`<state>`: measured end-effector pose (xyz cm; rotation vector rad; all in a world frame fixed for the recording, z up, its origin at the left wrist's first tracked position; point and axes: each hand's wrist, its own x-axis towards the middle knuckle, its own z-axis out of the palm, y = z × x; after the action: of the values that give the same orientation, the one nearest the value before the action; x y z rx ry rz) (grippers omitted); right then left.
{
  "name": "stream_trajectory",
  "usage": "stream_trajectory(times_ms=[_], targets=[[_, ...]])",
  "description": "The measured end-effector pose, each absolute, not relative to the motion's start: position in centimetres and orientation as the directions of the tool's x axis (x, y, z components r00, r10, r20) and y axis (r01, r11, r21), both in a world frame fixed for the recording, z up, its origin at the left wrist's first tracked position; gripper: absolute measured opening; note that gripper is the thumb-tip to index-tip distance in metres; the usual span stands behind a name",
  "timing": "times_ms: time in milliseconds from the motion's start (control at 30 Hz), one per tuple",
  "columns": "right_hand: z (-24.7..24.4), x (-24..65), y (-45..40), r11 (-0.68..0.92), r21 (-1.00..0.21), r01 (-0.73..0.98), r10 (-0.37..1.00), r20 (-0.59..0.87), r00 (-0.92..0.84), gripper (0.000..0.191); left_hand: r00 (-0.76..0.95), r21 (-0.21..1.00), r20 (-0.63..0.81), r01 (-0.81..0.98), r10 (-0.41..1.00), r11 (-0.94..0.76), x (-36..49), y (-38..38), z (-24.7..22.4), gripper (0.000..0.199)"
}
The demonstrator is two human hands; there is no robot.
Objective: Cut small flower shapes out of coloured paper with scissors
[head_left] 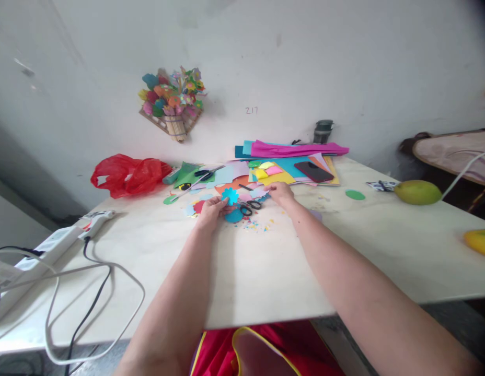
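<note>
My left hand pinches a bright blue paper flower with scalloped edges. Just under it lies a round blue paper piece, partly covered by my fingers. My right hand has its fingers closed at the edge of a pale lilac paper piece; whether it lifts or only touches it is hard to see. Between both hands rest black-handled scissors, their blades mostly hidden among paper. A red paper cutout sits beside my left hand. Tiny paper scraps are scattered in front.
Coloured paper sheets, a phone and another pair of scissors lie farther back. A red plastic bag is at left, near a power strip with loose cables. At right are a green paper circle and a mango.
</note>
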<state>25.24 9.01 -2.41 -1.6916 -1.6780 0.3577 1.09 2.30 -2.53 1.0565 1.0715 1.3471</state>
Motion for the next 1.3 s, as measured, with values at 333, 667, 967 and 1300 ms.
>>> stream_trajectory(times_ms=[333, 667, 967, 1300], targets=[[-0.6, 22.7, 6.6, 0.305, -0.508, 0.806, 0.918, 0.383, -0.106, 0.038, -0.063, 0.97, 0.041, -0.235, 0.997, -0.055, 1.0, 2.4, -2.7, 0.035], [0.2, 19.2, 3.0, 0.428, -0.089, 0.899, 0.89, 0.217, -0.401, 0.035, -0.141, 0.958, 0.051, -0.273, 0.989, -0.088, 1.3, 2.8, -2.9, 0.039], [1.3, 19.4, 3.0, 0.325, -0.167, 0.931, 0.945, 0.09, -0.314, 0.049, -0.151, 0.937, 0.063, -0.332, 0.986, -0.11, 0.9, 3.1, -3.2, 0.042], [0.4, 19.9, 4.6, 0.259, -0.485, 0.835, 0.963, 0.193, -0.187, 0.024, -0.155, 0.928, 0.056, -0.356, 0.986, -0.108, 1.0, 3.1, -3.2, 0.042]])
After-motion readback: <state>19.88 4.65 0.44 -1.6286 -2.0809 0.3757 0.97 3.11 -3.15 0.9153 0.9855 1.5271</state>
